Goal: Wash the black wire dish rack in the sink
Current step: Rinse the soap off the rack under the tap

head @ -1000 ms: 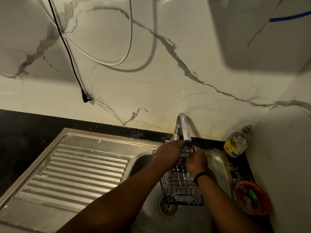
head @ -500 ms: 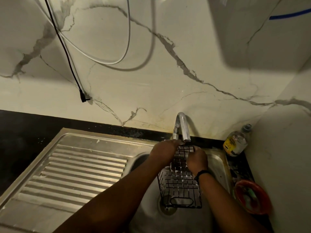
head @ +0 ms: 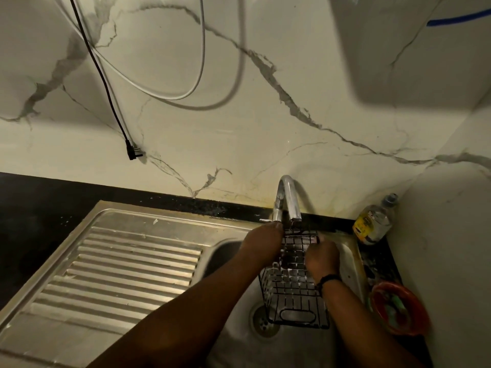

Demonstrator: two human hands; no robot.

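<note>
The black wire dish rack (head: pixel 292 282) hangs over the sink (head: pixel 348 264), long axis running from the faucet (head: pixel 288 200) toward the drain (head: pixel 261 318). The left hand (head: pixel 263 241) and right hand (head: pixel 320 257) grip its far end on either side.

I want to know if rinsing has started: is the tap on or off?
Cannot tell. The black wire dish rack sits under the tap spout, held by both hands, but no clear stream shows in this dim picture.
</note>
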